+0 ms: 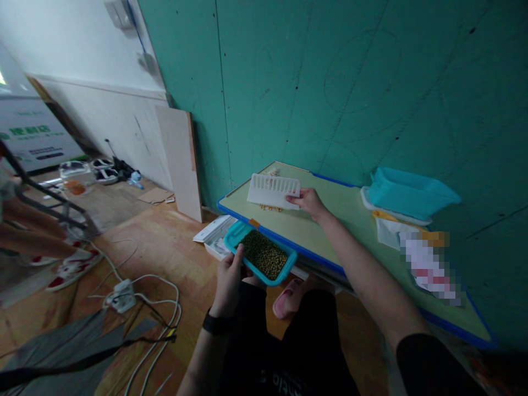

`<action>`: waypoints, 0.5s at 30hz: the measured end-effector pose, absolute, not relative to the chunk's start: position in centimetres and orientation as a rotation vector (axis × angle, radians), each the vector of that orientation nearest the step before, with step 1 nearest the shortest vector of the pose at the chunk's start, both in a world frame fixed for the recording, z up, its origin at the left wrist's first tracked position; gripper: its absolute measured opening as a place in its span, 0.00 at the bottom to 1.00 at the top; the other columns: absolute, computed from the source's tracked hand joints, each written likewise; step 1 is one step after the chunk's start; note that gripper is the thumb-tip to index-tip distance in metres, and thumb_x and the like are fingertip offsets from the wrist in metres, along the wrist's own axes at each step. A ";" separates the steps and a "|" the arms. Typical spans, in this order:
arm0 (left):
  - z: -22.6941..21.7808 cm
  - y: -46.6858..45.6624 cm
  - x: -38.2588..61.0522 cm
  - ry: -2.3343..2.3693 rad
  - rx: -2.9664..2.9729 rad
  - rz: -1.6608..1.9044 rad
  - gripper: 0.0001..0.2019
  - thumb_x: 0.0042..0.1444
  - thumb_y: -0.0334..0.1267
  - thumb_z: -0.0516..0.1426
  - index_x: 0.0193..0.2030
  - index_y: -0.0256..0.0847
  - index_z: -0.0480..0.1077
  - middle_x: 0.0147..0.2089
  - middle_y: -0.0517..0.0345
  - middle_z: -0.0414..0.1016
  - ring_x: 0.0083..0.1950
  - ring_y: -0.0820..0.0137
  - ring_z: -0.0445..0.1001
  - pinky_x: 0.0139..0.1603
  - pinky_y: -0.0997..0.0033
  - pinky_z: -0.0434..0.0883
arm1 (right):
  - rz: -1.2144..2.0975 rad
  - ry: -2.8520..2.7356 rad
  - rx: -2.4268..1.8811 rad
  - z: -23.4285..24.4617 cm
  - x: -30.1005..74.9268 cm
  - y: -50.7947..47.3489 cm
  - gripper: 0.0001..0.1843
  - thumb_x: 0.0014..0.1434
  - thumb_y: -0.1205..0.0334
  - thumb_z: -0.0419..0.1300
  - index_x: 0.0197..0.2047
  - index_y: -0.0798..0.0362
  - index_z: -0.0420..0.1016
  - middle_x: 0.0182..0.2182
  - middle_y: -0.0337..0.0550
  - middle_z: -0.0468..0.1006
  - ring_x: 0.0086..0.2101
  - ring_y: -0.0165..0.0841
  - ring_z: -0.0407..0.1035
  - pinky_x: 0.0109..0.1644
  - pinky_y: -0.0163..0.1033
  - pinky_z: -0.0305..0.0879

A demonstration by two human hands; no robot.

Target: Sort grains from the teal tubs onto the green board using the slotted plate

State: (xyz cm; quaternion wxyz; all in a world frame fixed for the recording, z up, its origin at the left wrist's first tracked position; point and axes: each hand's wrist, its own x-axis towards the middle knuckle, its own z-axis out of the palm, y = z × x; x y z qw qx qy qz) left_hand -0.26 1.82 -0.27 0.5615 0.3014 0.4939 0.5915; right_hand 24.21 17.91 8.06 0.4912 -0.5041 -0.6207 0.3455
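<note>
My left hand (pixel 229 281) grips the near corner of a blue tray (pixel 238 231) filled with green beans (pixel 264 254), held just below the front edge of the table (pixel 355 212). My right hand (pixel 307 201) reaches out over the table and pinches the right end of a white slotted plastic piece (pixel 273 190), which stands tilted on the tabletop. A few yellow kernels (pixel 270 208) lie on the table under the white piece.
A turquoise container (pixel 408 192) on a white lid sits at the table's back right, beside papers (pixel 391 231). A white box (pixel 214 235) lies on the floor under the table. Cables and a power strip (pixel 119 297) cross the wooden floor. Another person's legs (pixel 37 242) are at left.
</note>
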 end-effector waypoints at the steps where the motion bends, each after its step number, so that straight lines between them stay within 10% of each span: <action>1: -0.3 1.8 -0.3 1.167 0.711 1.393 0.28 0.41 0.64 0.67 0.23 0.40 0.66 0.14 0.64 0.67 0.16 0.74 0.67 0.19 0.76 0.66 | 0.833 -1.505 -1.226 8.1 24.2 17.9 0.15 0.43 0.60 0.75 0.36 0.55 0.84 0.37 0.46 0.86 0.39 0.41 0.80 0.50 0.50 0.75; 15: -0.4 1.7 -0.4 1.170 0.720 1.383 0.27 0.43 0.64 0.66 0.24 0.40 0.67 0.15 0.62 0.69 0.17 0.74 0.68 0.20 0.76 0.65 | 0.928 -1.511 -1.169 8.0 23.9 17.5 0.16 0.43 0.58 0.76 0.35 0.55 0.84 0.38 0.47 0.85 0.41 0.42 0.80 0.51 0.52 0.75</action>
